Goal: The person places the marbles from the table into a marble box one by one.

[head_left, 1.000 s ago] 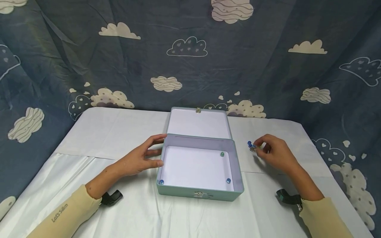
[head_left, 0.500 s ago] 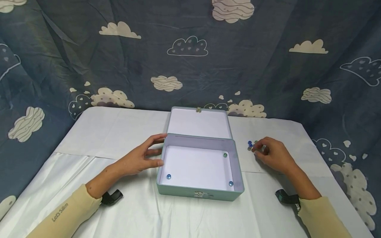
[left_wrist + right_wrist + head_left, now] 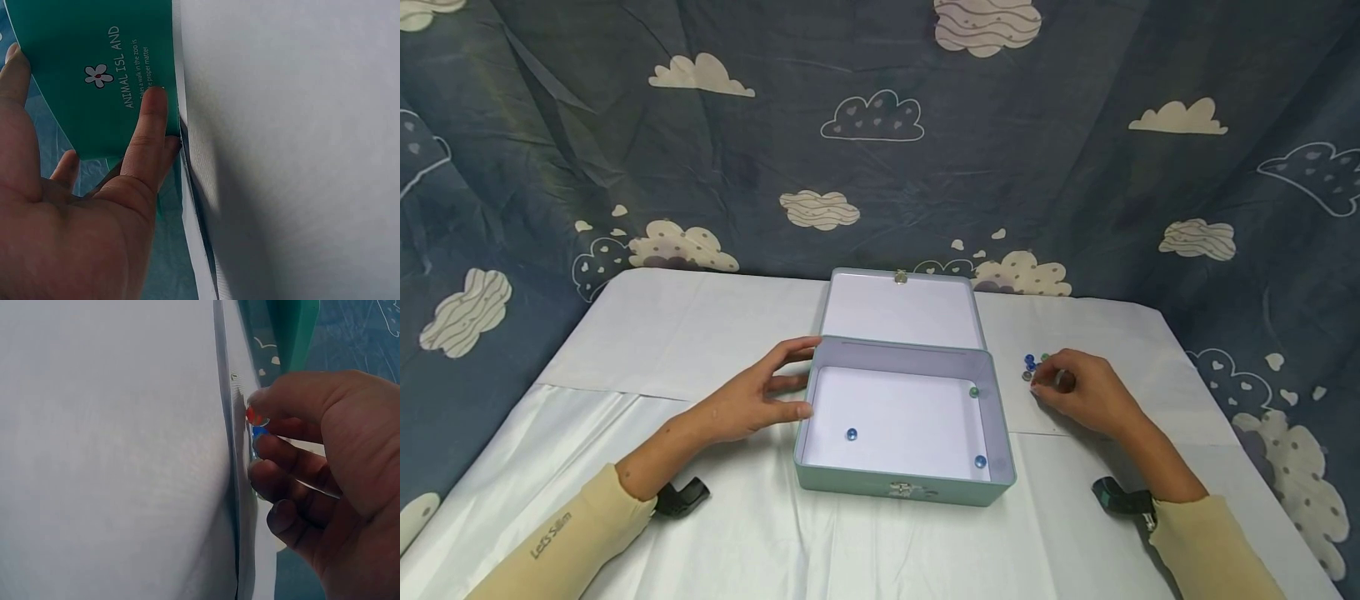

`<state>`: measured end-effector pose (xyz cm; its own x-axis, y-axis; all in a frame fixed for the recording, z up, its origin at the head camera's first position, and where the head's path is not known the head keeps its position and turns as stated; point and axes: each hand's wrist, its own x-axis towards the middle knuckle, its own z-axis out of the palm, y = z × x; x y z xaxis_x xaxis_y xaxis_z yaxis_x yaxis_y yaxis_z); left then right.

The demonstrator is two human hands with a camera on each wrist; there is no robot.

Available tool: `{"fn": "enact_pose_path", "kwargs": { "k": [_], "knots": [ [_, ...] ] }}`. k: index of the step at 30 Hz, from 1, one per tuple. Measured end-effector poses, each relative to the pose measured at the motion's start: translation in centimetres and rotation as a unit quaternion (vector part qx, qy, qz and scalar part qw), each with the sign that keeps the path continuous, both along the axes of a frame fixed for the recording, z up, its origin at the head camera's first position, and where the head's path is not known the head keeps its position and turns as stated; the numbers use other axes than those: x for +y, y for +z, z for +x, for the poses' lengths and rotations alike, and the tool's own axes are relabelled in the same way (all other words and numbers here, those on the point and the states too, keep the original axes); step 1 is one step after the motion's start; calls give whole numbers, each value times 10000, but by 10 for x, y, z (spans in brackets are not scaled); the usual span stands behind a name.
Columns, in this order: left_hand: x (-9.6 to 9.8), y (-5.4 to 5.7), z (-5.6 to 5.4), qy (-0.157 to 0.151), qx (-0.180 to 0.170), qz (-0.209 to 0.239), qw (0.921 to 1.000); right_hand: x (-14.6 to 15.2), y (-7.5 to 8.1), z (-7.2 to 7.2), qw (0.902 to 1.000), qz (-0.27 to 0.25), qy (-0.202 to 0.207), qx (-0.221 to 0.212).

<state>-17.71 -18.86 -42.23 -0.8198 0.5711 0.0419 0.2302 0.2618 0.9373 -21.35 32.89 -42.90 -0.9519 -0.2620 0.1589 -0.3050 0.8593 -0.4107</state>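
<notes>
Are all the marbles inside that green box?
No, a few blue marbles lie outside the green box, on the white cloth beside the person's right hand.

Your box is green — pale lilac inside; its marbles blue and green; your dark-blue curtain carries cream clouds.

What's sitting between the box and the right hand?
The head view shows a few small marbles near the right hand, then bare white cloth up to the box.
</notes>
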Motion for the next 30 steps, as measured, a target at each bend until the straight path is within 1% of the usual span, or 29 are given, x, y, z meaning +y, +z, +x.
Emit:
{"fn": "enact_pose_path", "kwargs": {
  "k": [7,13,19,26,30],
  "knots": [
    [0,0,0,-18,46,-3,10000,-1,0,-1,9999,54,43,-143],
    [0,0,0,-25,37,8,10000,-3,0,0,9999,62,101,-55],
    [0,-1,0,-65,32,50,10000,-5,2,1,9999,31,90,-81],
    [-1,0,0,-73,32,69,9999,-9,9,3,9999,-60,87,-73],
    [0,0,0,-75,26,72,9999,-12,14,4,9998,-107,137,13]
  ]
}}
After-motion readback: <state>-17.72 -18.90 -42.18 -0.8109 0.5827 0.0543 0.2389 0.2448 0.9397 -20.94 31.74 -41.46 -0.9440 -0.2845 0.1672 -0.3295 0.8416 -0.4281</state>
